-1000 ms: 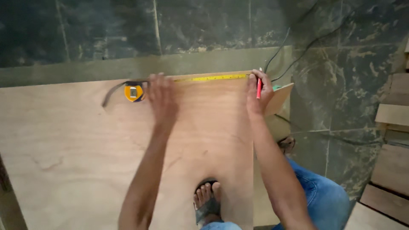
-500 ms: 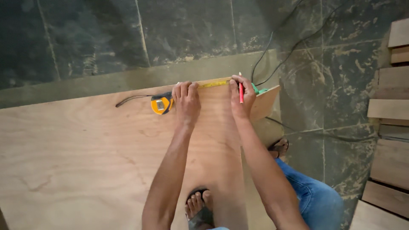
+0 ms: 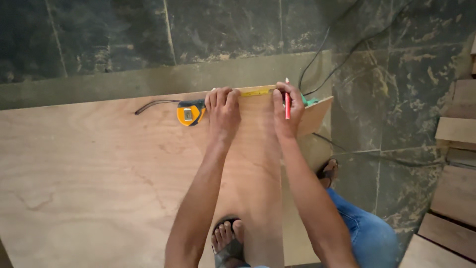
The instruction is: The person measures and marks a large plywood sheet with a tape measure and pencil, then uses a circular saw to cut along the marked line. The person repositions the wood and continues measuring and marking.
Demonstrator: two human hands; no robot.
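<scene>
Both hands rest near the far edge of a big plywood sheet that lies flat on a dark stone floor. Farthest left along that edge, a thin dark strap curls across the wood and leads to a tape measure with a yellow and black case, which sits on the sheet just beside the left hand. That hand lies palm down with its fingers spread flat, pressing the yellow tape against the wood; it grips nothing. The tape runs along the sheet's far edge from the case, under the left fingers, and on toward the right hand. This hand is closed around a red pencil, held nearly upright in the view with its pale tip pointing at the far edge, right by the tape. Something small and green shows just past the right hand, at the corner of the sheet; what it is cannot be told. Black cables trail over the floor beyond that corner. Nearer the camera, a bare foot in a sandal stands on the plywood between the forearms, and a knee in blue jeans shows to the right. Pale wooden planks lie at the far right edge.
</scene>
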